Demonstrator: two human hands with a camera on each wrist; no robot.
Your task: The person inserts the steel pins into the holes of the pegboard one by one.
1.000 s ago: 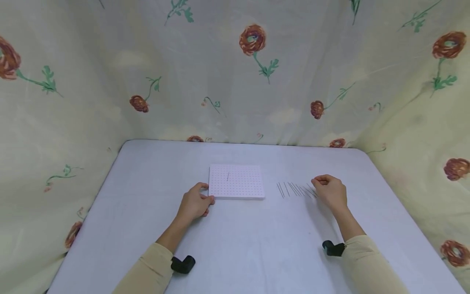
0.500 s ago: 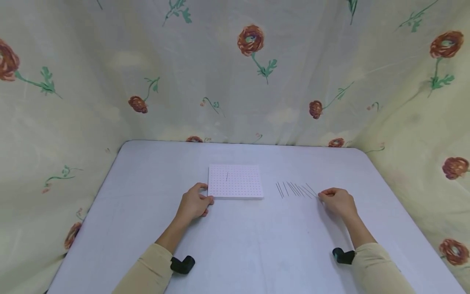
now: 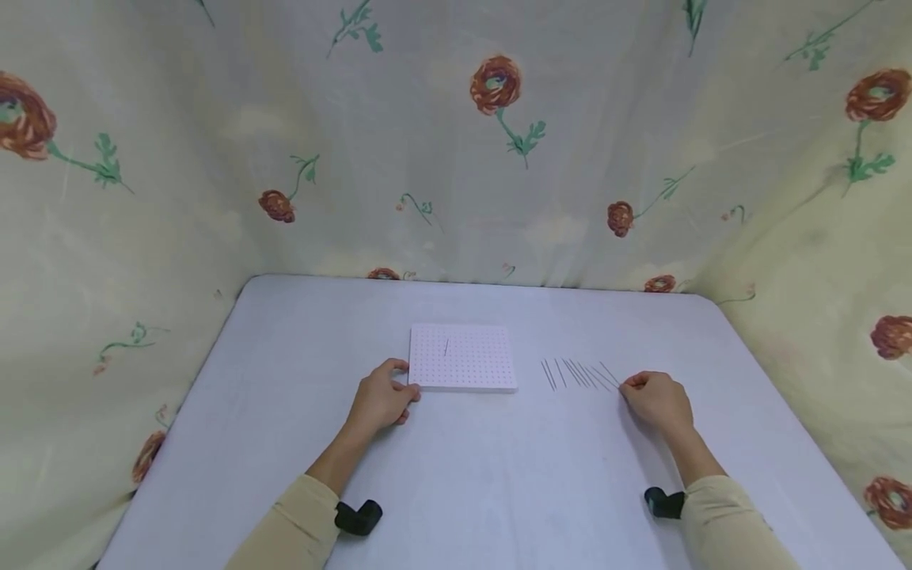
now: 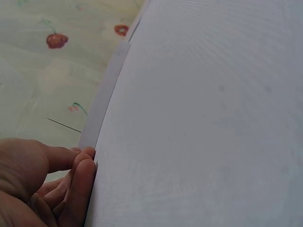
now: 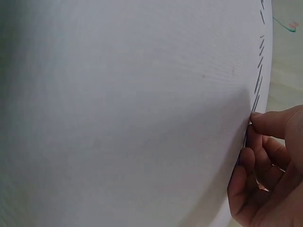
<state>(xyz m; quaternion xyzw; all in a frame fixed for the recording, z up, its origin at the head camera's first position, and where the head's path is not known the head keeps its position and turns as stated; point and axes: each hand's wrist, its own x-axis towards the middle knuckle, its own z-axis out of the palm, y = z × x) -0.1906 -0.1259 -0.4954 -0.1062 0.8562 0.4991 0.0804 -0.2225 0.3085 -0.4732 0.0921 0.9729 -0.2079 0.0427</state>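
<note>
A white board dotted with rows of small holes [image 3: 477, 360] lies on the table. One thin dark stick [image 3: 446, 347] stands upright in it, left of the middle. My left hand [image 3: 382, 397] holds the board's near left corner, thumb at the front edge and a finger along the side; the left wrist view shows the fingertips [image 4: 84, 166] against the board's edge. To the right lie several thin dark sticks [image 3: 572, 373], slanting in a row. At the row's right end my right hand [image 3: 659, 402] pinches the near tip of the last stick [image 3: 609, 374], down at the table surface.
A white cloth covers the table [image 3: 484, 475], which has rounded far corners. A flowered curtain [image 3: 427, 237] hangs behind it and on both sides. Each wrist carries a black camera mount [image 3: 359, 518].
My right hand has come from above the sticks to the right and down, its fingertips now at the last stick's near end. The left hand and the board stay in place.
</note>
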